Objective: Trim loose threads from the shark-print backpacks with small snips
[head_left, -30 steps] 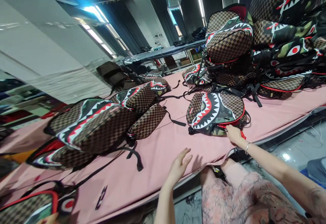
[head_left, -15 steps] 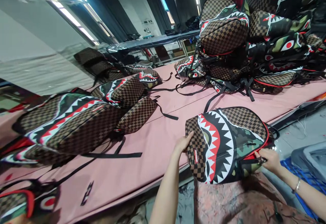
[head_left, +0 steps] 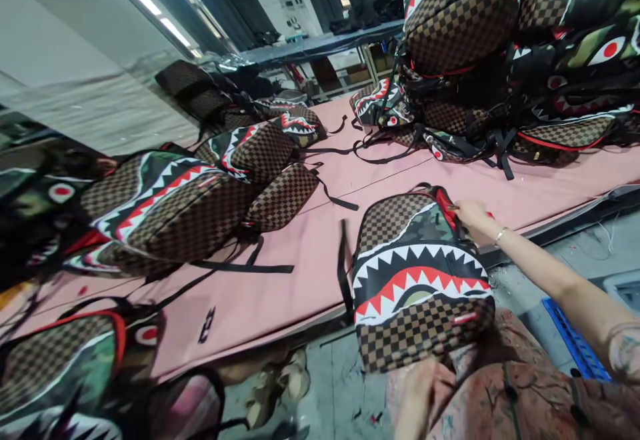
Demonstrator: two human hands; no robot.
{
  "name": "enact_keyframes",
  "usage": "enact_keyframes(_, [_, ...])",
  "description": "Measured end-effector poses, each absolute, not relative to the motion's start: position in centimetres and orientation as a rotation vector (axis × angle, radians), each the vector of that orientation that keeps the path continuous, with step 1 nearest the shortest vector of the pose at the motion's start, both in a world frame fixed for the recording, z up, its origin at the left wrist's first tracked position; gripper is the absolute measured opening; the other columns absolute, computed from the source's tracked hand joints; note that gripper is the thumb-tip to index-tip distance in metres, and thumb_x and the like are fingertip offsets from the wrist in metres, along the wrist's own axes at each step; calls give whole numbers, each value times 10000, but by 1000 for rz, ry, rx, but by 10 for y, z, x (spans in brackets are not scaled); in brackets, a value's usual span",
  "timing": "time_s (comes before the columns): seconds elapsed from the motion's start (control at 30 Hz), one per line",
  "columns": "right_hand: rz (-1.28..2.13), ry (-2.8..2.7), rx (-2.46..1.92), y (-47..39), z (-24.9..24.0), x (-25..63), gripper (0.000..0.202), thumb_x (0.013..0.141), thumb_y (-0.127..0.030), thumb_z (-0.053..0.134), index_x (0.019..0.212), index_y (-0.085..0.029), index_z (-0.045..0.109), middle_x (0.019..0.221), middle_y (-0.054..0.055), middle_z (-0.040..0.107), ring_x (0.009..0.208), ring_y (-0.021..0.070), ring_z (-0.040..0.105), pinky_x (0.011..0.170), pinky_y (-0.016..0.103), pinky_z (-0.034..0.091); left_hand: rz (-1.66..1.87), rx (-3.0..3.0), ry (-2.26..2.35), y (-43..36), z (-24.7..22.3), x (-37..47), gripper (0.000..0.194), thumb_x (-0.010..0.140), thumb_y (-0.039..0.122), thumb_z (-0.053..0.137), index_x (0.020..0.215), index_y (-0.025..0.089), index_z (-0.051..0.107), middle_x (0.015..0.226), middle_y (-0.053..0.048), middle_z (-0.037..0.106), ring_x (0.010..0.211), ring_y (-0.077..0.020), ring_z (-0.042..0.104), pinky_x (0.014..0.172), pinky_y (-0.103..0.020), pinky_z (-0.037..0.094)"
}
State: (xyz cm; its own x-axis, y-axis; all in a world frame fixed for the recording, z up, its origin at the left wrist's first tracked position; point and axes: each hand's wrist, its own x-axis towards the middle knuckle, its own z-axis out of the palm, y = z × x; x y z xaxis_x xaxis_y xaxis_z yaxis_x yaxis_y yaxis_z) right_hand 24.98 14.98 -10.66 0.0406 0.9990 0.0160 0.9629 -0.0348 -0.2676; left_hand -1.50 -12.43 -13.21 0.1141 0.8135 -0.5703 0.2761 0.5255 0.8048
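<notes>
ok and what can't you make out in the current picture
All in the head view:
Left hand: blurred, its grip unclear
Held backpack: back hidden by its own front
Its red label: too small to read
Stacked backpack: top cut off by the upper edge

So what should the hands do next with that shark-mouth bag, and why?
Maybe the left hand should support the bag from below: that hand is at its bottom edge, the right hand grips it near the top, and its lower part reaches past the edge of the pink table.
</notes>
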Motion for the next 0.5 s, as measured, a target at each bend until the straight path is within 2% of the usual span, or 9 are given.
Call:
enact_keyframes(0.1, [372, -2078, -2119, 149, -123, 227, 381, 878, -393, 411, 928, -106, 657, 908, 170, 675, 859, 232, 619, 712, 280, 408, 556, 1191, 1349, -124, -111, -30, 399, 668, 599, 558, 711, 227, 696, 747, -89, 686, 760, -251, 631, 766, -336, 502])
enact_keyframes(0.17, [412, -2088, -2089, 139, -129, 217, 386, 911, -372, 342, 1024, -138, 628, 1039, 147, 648, 948, 227, 598, 763, 286, 410, 855, 1095, 1586, -106, -103, -56, 487, 730, 627, 443, 776, 202, 675, 752, -79, 677, 746, -239, 629, 773, -349, 502])
enact_keyframes(0.2, [434, -2095, -2062, 134, -131, 213, 375, 920, -359, 323, 1070, -167, 608, 1099, 121, 629, 993, 218, 581, 790, 283, 408, 1017, 1040, 1721, -94, -104, -70, 515, 755, 626, 400, 831, 187, 658, 810, -80, 678, 804, -240, 629, 812, -355, 491])
enact_keyframes(0.27, [493, -2115, -2003, 125, -133, 207, 339, 921, -352, 336, 1127, -230, 575, 1166, 62, 600, 1051, 196, 552, 828, 271, 403, 1208, 989, 1961, -74, -115, -94, 543, 782, 603, 374, 1040, 177, 591, 1083, -94, 632, 1044, -252, 568, 927, -359, 434])
enact_keyframes(0.37, [600, -2113, -1965, 120, -135, 198, 312, 901, -381, 392, 1138, -265, 559, 1138, 41, 608, 1045, 199, 555, 836, 278, 409, 1075, 966, 2087, -58, -140, -111, 622, 820, 581, 313, 1283, 181, 419, 1375, -99, 422, 1266, -241, 387, 1028, -339, 338])
enact_keyframes(0.43, [660, -2056, -1995, 122, -138, 189, 323, 897, -384, 395, 1124, -221, 557, 1080, 90, 620, 1015, 233, 568, 823, 316, 414, 972, 922, 2004, -56, -152, -113, 628, 844, 559, 270, 1356, 200, 326, 1424, -76, 360, 1278, -223, 374, 1013, -311, 363])
enact_keyframes(0.5, [721, -1972, -2027, 126, -140, 181, 316, 889, -371, 409, 1068, -162, 565, 1015, 141, 624, 990, 268, 573, 811, 353, 411, 903, 911, 1925, -59, -155, -112, 615, 865, 529, 225, 1396, 220, 246, 1425, -56, 363, 1242, -219, 425, 960, -295, 425])
